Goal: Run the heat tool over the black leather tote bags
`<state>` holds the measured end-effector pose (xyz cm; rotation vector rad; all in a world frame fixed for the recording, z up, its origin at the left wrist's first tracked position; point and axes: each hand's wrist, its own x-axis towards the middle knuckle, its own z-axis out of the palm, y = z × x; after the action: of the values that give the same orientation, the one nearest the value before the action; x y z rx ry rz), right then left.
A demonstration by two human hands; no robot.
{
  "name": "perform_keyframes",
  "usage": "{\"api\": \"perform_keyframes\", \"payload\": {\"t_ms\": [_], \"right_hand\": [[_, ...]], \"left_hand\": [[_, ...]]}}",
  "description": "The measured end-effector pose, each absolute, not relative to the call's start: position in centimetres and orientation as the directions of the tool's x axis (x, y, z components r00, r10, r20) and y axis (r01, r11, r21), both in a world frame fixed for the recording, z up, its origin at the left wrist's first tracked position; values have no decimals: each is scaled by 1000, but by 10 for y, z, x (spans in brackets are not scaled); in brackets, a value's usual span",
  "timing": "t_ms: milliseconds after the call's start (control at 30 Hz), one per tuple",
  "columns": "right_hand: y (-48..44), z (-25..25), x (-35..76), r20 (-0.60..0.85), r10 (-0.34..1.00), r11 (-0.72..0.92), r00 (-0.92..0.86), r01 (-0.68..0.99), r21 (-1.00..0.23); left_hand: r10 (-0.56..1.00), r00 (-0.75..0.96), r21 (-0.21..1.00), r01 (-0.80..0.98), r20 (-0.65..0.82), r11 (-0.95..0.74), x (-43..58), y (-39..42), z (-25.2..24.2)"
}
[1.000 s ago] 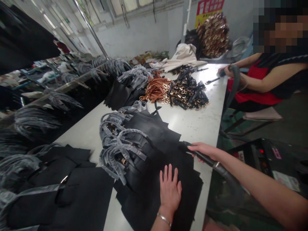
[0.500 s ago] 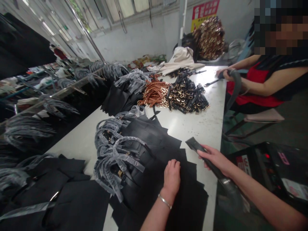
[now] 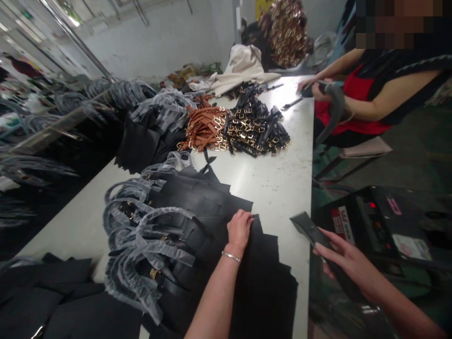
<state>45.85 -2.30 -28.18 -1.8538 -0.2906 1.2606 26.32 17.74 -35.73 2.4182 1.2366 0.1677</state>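
My left hand point(image 3: 240, 230) lies on a pile of black leather bag panels point(image 3: 201, 200), its fingers curled together near the pile's edge. Grey plastic-wrapped bag handles point(image 3: 130, 235) spread out to the left of that hand. My right hand point(image 3: 348, 261) grips a black flat-nozzled tool on a hose point(image 3: 305, 228), held just off the table beside the pile. A co-worker's hands point(image 3: 312, 87) hold a similar dark hose at the far end.
Brown straps point(image 3: 204, 128) and black straps with gold buckles point(image 3: 256, 127) lie heaped on the white table point(image 3: 278, 188). A black machine with a red light point(image 3: 374, 221) stands to the right. More black bags hang on racks to the left.
My left hand has slid up the pile towards its far edge, fingers now curled. My right hand has moved right, away from the pile, with the tool. The view has turned left.
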Motion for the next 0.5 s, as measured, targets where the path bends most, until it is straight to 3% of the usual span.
{"api": "perform_keyframes", "payload": {"t_ms": [333,500], "right_hand": [[-31,-290,468,-625,563,-569,540,-295,-768],[-20,-294,459,-614,606,-544,505,-299,-784]], "left_hand": [[769,628,285,763,-117,-580,274,182,-354],[750,644,342,746,-151,-572,273,174,-350]]}}
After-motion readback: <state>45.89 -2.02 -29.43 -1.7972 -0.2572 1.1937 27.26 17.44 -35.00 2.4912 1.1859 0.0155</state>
